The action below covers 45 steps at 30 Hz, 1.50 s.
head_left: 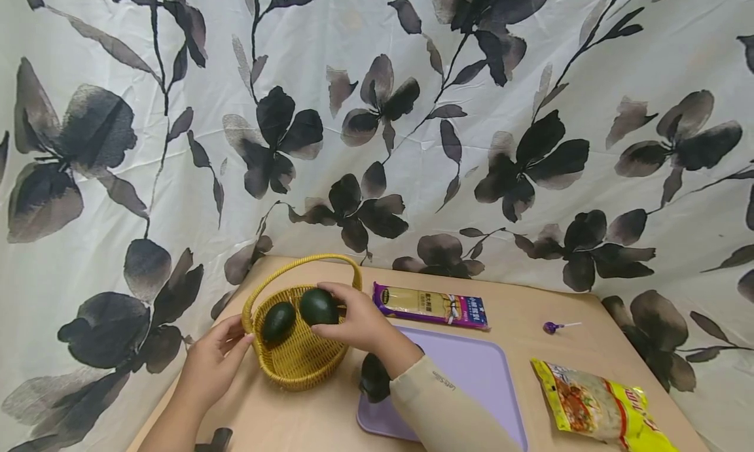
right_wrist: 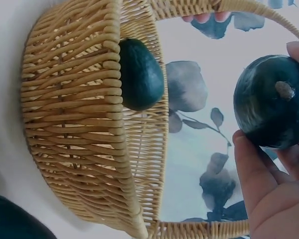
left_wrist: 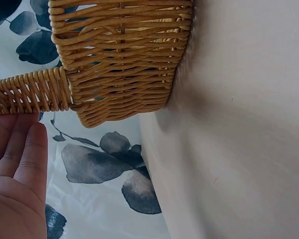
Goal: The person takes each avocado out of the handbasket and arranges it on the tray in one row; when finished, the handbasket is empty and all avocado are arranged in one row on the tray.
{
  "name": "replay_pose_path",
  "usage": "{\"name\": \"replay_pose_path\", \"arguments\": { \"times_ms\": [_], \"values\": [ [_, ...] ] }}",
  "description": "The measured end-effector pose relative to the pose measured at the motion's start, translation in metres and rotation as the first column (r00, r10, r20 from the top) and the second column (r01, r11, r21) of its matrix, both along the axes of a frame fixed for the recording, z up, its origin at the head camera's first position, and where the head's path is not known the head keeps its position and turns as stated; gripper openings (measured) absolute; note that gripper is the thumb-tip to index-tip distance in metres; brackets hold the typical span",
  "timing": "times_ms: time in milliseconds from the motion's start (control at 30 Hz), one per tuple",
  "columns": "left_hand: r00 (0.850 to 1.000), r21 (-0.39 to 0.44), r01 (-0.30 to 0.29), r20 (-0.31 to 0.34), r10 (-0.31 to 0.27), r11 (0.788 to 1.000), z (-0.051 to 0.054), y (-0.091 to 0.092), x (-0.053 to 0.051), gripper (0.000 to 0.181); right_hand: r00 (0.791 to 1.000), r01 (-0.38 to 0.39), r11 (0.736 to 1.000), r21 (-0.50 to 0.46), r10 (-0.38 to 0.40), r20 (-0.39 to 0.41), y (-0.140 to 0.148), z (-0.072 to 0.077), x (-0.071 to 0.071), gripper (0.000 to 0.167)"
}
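A yellow wicker basket [head_left: 300,373] with an arched handle stands on the table. One dark green avocado [head_left: 279,322] lies inside it on the left. My right hand [head_left: 353,318] holds a second avocado [head_left: 318,307] above the basket; the right wrist view shows this avocado [right_wrist: 271,102] with its stem end towards the camera. At the left side, my left hand [head_left: 215,360] holds the handle's base, thumb in front and fingers behind. Some of its fingertips are hidden behind the handle [left_wrist: 30,92] in the left wrist view. Another avocado [head_left: 374,379] lies on the purple tray's left edge, partly covered by my right arm.
The light purple tray [head_left: 489,373] lies right of the basket. Behind it is a purple pasta packet [head_left: 430,305]. Farther right are a purple lollipop [head_left: 552,328] and a yellow food bag [head_left: 601,403]. A flowered cloth [head_left: 377,144] hangs behind the table. A dark object [head_left: 218,439] shows at the bottom left.
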<state>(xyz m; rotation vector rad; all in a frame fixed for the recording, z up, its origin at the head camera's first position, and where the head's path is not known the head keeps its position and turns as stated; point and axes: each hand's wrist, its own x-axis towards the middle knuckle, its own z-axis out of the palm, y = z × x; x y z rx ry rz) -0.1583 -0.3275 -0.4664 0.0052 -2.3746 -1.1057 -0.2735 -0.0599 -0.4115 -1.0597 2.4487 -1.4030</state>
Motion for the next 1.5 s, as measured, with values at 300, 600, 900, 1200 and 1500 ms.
{"name": "replay_pose_path", "arguments": {
  "times_ms": [300,600,900,1200,1500],
  "values": [
    [1.000,0.000,-0.002,-0.003,0.002,1.000,0.001,0.000,0.000,0.036,1.000,0.020,0.987,-0.160,-0.021,0.000,0.021,0.002,0.015,0.075],
    [0.999,-0.014,0.003,-0.032,-0.003,1.000,-0.002,0.000,0.000,0.034,0.998,0.060,0.968,-0.245,-0.055,0.029,0.043,0.002,0.026,0.076],
    [1.000,-0.023,0.002,-0.031,-0.003,1.000,-0.001,-0.001,-0.001,0.035,0.986,0.165,0.954,-0.249,-0.158,0.047,0.070,-0.003,0.032,0.075],
    [0.999,-0.026,0.004,-0.032,-0.005,1.000,0.000,0.000,0.000,0.035,0.974,0.227,0.926,-0.301,-0.211,0.086,0.094,-0.010,0.037,0.076],
    [0.999,-0.023,0.002,-0.048,-0.003,1.000,0.000,0.001,0.000,0.034,0.967,0.255,0.907,-0.336,-0.231,0.110,0.117,-0.020,0.041,0.076]
  ]
}}
